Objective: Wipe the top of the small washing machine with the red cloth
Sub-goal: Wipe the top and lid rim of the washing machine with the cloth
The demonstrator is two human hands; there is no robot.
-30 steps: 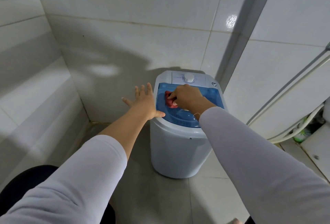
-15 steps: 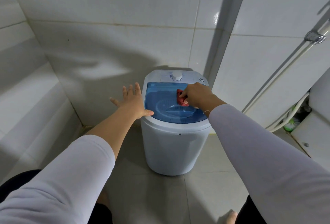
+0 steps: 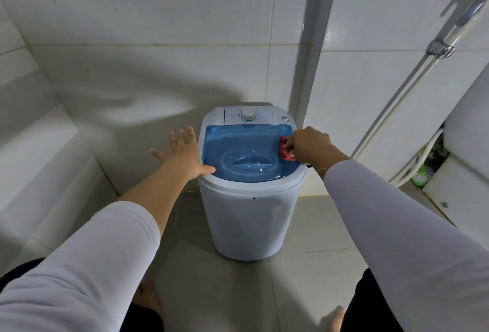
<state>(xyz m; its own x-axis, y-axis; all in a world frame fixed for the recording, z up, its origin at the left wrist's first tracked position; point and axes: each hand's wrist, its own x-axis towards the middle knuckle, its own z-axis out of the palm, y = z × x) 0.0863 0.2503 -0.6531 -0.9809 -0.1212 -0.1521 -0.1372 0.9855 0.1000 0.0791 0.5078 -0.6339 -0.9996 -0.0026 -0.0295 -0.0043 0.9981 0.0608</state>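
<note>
Centrally, small washing machine (image 3: 251, 215) on tiled floor. R hand (image 3: 308, 146) closed round red cloth (image 3: 285, 150), pressed to blue lid (image 3: 238, 143) at its right edge. L hand (image 3: 182, 153) open, fingers spread, thumb on lid's left rim.

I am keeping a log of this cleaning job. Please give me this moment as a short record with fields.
place: tiled corner, washer on the floor
lid: blue, see-through, shut
cloth: red, bunched, at the lid's right edge
right hand: closed on the cloth, pressing it on the lid
left hand: open, fingers spread, thumb on the lid's left edge
dial: white, behind the lid
</note>
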